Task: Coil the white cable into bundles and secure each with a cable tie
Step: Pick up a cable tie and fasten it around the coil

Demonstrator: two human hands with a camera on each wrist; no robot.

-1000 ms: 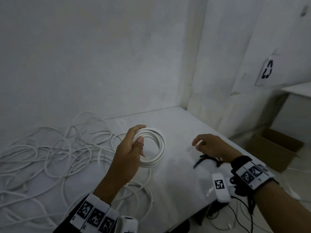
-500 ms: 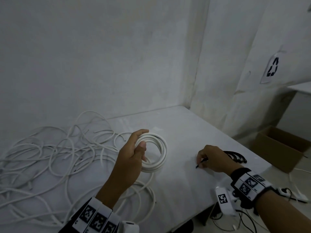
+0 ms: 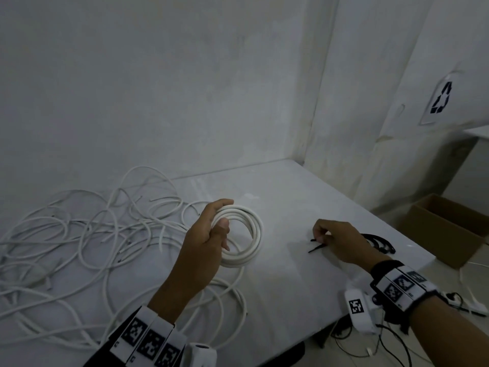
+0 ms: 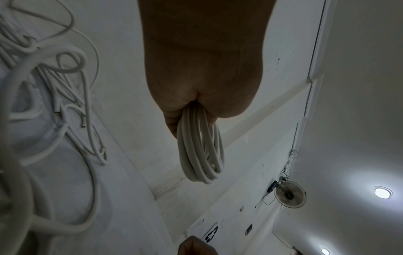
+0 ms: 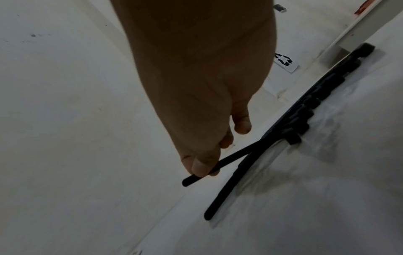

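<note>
My left hand (image 3: 209, 234) grips a round coil of white cable (image 3: 248, 234) above the white table (image 3: 291, 197); in the left wrist view the coil (image 4: 200, 151) hangs from the curled fingers. My right hand (image 3: 336, 242) pinches the tip of one black cable tie (image 3: 315, 240) between thumb and finger. The right wrist view shows that tie (image 5: 222, 165) lifted off a bunch of black cable ties (image 5: 305, 110), with another tie (image 5: 231, 186) lying on the table. More ties (image 3: 381, 245) show behind the right hand.
A big tangle of loose white cable (image 3: 79, 242) covers the table's left half and loops under my left arm. Walls close the back and right. An open cardboard box (image 3: 449, 229) stands on the floor to the right, beyond the table edge.
My right hand went right to the bunch of black ties, then pinched one and drew it leftward. My left hand kept holding the coil in nearly the same place.
</note>
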